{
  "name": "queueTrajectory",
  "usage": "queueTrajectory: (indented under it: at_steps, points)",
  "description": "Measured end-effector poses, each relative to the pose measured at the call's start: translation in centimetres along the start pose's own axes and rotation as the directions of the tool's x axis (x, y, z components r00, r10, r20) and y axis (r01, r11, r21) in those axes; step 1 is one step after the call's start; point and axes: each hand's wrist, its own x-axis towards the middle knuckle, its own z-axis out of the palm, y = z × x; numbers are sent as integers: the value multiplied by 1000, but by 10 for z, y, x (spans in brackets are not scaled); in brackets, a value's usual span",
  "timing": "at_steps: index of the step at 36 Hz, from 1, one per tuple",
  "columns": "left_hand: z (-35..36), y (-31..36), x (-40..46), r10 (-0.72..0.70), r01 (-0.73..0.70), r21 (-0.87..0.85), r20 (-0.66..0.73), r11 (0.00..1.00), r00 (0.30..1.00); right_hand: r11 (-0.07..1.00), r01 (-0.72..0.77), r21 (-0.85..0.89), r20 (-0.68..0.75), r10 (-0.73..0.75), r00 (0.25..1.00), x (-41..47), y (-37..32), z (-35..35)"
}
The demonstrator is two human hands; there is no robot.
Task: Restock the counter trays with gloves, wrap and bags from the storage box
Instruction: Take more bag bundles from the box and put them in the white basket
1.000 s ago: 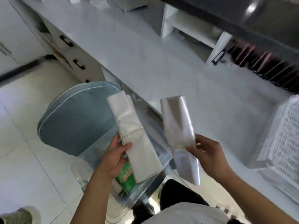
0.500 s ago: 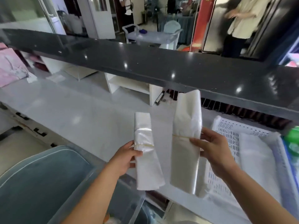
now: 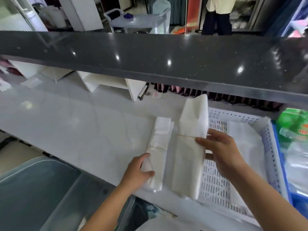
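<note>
My left hand (image 3: 139, 170) grips the lower end of a narrow bundle of clear plastic bags (image 3: 159, 142) tied with a rubber band, held just above the white counter. My right hand (image 3: 220, 150) holds a wider banded bundle of bags (image 3: 191, 147) at its middle, at the left edge of a white perforated tray (image 3: 216, 180). Another flat pile of bags (image 3: 245, 140) lies inside that tray. The clear storage box (image 3: 70, 194) with its blue-grey lid (image 3: 30, 185) sits below the counter at lower left.
A blue tray (image 3: 298, 202) at the right holds a green packet (image 3: 293, 124) and clear plastic packs. A dark upper counter ledge (image 3: 150, 60) overhangs the white counter (image 3: 75, 127). White shelf dividers (image 3: 133, 89) stand at the back. A person stands beyond the ledge.
My view swung up from the storage box to the counter. Both hands carried the two bundles from above the box to the counter, down and right toward the white tray.
</note>
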Motion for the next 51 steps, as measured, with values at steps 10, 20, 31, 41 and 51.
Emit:
queueTrajectory:
  at_steps: [10,20,31,41,51]
  points:
    - [-17,0,-29,-186,188,-173,28,967,982,984,-175,-40,160,179,971,18,11,68]
    - [-27,-41,-84,-393,357,-497,35,791,919,909,-389,-148,87,403,911,8,96,120]
    - [-25,-62,-100,-288,366,-694,233,620,929,843,-303,-444,-82,299,951,-6,137,129]
    - [-37,-69,-93,-198,405,-612,379,680,904,800,-426,-424,-140,407,903,-23,132,132]
    - [-65,-78,-102,73,309,-739,434,598,898,843,-537,-41,107,538,836,-48,101,150]
